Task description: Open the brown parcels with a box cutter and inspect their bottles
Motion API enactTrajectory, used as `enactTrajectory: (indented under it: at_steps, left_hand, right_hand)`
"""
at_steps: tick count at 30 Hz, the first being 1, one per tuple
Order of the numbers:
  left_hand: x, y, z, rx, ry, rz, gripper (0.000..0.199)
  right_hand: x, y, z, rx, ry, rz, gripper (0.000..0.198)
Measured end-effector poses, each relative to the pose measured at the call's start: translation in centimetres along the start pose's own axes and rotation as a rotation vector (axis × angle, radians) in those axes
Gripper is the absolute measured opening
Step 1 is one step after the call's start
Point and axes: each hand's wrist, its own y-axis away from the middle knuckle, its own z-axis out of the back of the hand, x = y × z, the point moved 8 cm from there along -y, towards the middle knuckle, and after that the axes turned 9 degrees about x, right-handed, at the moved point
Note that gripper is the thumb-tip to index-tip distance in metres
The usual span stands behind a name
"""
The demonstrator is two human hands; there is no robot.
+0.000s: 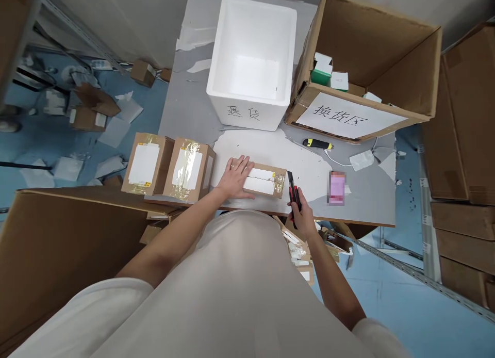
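Observation:
A small taped cardboard box (279, 184) with a white label lies on the table near its front edge. My left hand (236, 178) rests flat on the left part of this box, fingers spread. In my right hand (303, 213) is a red and black utility knife (294, 197), its tip pointing away from me. The knife's tip is close beside the box's right end; whether it touches, I cannot tell. To the left stand two more taped cardboard boxes, one nearer (189, 169) and one at the table's left edge (145, 162).
A white foam box (247, 108) and a large cardboard box (425, 74) holding small boxes stand at the back. A yellow and black knife (317, 143), a white tag on a cord (361, 160) and a blurred pink item (337, 188) lie to the right. Shelving (429, 255) flanks the right side.

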Motion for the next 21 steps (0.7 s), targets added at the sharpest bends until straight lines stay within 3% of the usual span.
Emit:
enactTrajectory:
  at_steps: [3,12,16,21]
  left_hand:
    - [0.0,-0.3,-0.1,0.016,-0.024,0.047,0.114]
    - [0.0,-0.3,-0.2,-0.014,0.008,0.092,0.111]
    - [-0.1,-0.3,-0.1,-0.019,0.015,0.095,0.108]
    - [0.1,-0.2,-0.2,-0.02,0.034,0.089,0.105]
  right_hand:
    - [0.2,1.0,-0.3,0.041,0.187,-0.019,0.062]
    - [5.0,2.4,-1.1,0.009,0.959,-0.144,0.061]
    - [6.4,3.6,-2.4,0.029,1.073,-0.225,0.063]
    - [6.9,4.8,-3.2,0.041,1.065,-0.25,0.062]
